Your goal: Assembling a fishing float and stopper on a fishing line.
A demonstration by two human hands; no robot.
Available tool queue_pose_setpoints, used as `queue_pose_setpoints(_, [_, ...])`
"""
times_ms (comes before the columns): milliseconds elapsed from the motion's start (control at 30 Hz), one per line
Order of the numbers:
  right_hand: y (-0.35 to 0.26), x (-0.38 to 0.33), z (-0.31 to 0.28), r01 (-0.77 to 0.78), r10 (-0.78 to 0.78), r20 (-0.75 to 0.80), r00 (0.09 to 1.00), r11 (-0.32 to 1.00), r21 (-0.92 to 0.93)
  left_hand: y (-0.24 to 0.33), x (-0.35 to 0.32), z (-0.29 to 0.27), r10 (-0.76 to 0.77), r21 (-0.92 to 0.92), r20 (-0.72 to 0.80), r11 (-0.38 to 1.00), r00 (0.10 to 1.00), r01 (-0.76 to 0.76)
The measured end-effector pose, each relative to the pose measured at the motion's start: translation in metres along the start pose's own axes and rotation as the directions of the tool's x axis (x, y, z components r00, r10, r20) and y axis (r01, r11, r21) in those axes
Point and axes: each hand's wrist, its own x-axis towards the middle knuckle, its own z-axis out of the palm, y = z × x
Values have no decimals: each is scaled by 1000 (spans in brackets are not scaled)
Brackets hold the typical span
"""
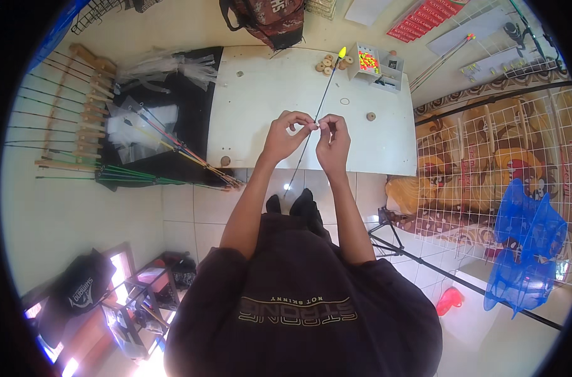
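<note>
Over the front part of a white table (254, 88), both hands meet fingertip to fingertip. My left hand (287, 135) is closed in a pinch, thumb against forefinger. Beside it, my right hand (334, 143) also pinches, its fingers curled in. Something tiny and whitish shows between the fingertips, too small to name. A thin dark fishing rod (325, 94) with a bright yellow tip (342, 53) runs slanting past the fingertips, its lower end reaching beyond the table's front edge. Whether the fingers grip the rod itself is hidden.
A white divided box (391, 70) of colourful small floats (368, 61) stands at the back right, beside several cork pieces (327, 65). Bundled rods (192, 156) lie on black cloth at left, near a wooden rod rack (92, 119). Blue netting (528, 245) hangs on the right.
</note>
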Motion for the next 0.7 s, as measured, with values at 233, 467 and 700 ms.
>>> queue_pose_setpoints(233, [4,0,2,13,-13,-21,1000,1000,20,1,1,0,-11,8,-4,1000,1000,11])
queue_pose_setpoints(467, [5,0,2,-16,16,2,1000,995,101,-4,1,-1,2,8,1,1000,1000,-2])
queue_pose_setpoints(700, [5,3,1,-68,68,9,998,982,176,-5,0,1,-8,17,-13,1000,1000,8])
